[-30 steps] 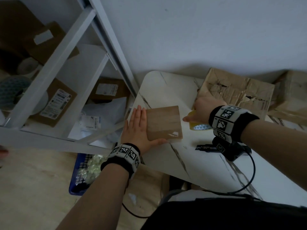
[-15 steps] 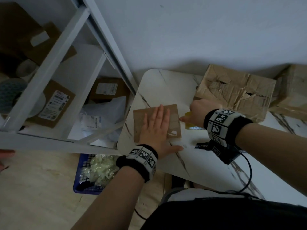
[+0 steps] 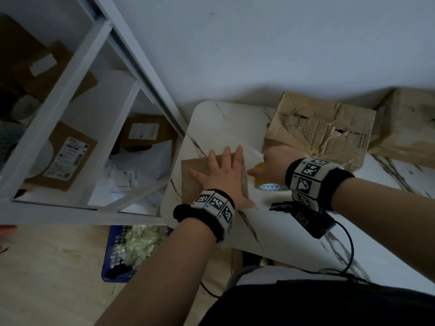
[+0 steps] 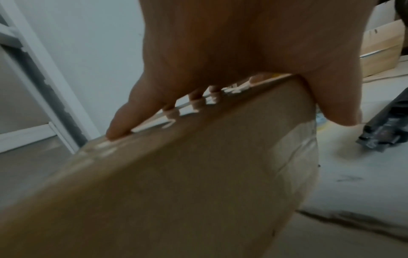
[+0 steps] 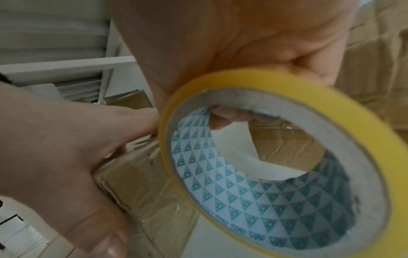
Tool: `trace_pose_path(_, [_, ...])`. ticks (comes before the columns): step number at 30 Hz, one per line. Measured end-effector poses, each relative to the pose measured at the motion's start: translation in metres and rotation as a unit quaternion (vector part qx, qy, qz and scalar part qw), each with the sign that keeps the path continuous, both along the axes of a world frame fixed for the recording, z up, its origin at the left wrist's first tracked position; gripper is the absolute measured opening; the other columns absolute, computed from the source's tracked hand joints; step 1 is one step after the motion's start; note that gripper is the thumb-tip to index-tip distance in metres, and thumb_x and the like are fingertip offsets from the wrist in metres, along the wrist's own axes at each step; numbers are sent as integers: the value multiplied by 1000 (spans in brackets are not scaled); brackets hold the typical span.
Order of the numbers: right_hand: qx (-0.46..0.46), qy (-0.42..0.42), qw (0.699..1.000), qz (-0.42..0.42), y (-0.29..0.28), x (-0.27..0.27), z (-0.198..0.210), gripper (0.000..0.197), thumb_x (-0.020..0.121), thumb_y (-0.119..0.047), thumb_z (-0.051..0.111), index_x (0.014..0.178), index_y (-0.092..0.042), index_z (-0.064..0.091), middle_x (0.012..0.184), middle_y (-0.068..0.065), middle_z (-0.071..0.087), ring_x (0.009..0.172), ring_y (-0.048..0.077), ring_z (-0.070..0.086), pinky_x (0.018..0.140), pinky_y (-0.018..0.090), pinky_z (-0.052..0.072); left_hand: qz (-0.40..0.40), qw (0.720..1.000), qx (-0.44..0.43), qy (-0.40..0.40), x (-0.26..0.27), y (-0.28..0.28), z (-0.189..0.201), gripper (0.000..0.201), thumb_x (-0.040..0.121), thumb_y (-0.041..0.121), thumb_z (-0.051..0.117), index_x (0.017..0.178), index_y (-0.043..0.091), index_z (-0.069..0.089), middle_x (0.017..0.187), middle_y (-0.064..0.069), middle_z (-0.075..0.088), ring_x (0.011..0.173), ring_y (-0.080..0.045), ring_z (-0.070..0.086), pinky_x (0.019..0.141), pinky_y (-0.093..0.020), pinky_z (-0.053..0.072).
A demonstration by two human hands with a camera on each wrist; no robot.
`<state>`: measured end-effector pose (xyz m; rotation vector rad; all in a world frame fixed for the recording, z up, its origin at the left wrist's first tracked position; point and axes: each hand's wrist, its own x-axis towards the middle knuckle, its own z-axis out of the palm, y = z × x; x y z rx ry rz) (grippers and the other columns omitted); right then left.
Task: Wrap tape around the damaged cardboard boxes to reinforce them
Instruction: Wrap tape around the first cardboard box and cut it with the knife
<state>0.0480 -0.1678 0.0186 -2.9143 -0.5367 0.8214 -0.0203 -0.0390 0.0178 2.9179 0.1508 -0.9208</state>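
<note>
A small flat cardboard box lies at the left edge of the white marble table. My left hand lies flat on top of it, fingers straight and spread, thumb down its near side. Clear tape shines on the box's right side. Just right of the box, my right hand grips a yellow tape roll, fingers curled through its patterned core. A large crumpled, torn cardboard box stands behind my right hand.
Another brown box sits at the far right against the wall. A white shelf frame with labelled parcels stands to the left. A blue basket rests on the floor below. A black wrist device with a cable hangs by my right wrist.
My left hand moved from the small box's left edge onto its top, and the box slid left toward the table edge. My right hand kept hold of the tape roll.
</note>
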Motion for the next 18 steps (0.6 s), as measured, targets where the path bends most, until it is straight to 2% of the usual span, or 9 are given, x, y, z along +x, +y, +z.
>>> trace_pose_path(2, [10,-3,1000,-2,-1,0,3,59,79,-70,49,81,-12,60,81,2,59,77,21,56,64,28,46,-6,1000,0,-7,1,1,2,132,61,63,75,145,29,-21,152,-1,-2,140,-38,-4,98,-78,15])
trace_pose_path(4, [22,1,1000,-7,0,0,10,62,79,-70,49,87,-10,63,79,2,58,74,19,55,60,27,44,-3,1000,-6,-22,1,6,5,130,60,60,76,146,30,-18,148,-1,3,139,-36,1,99,-76,19])
trace_pose_path(7, [60,-5,998,-11,0,3,28,65,82,-69,46,80,-7,65,69,4,56,66,19,54,56,27,40,12,996,-56,-64,1,18,13,127,59,64,73,144,37,-17,144,2,4,136,-33,6,101,-68,29])
trace_pose_path(11, [147,-59,987,-30,-3,10,60,66,84,-69,40,67,-9,60,61,4,54,65,21,56,56,27,41,20,980,-121,-155,-1,34,20,118,55,66,73,142,46,-5,141,0,8,134,-31,12,107,-56,29])
trace_pose_path(14, [228,-69,969,-72,-1,16,73,55,85,-64,46,62,-15,55,60,0,53,63,16,54,59,27,40,51,962,-168,-209,-3,43,19,115,54,70,71,142,43,4,139,2,13,132,-26,19,109,-51,29])
trace_pose_path(18, [271,-43,958,-85,7,16,76,51,85,-60,50,68,-12,57,61,0,51,64,18,53,61,28,42,73,954,-205,-208,-7,54,22,114,55,74,69,143,35,8,138,9,13,130,-19,24,109,-44,32])
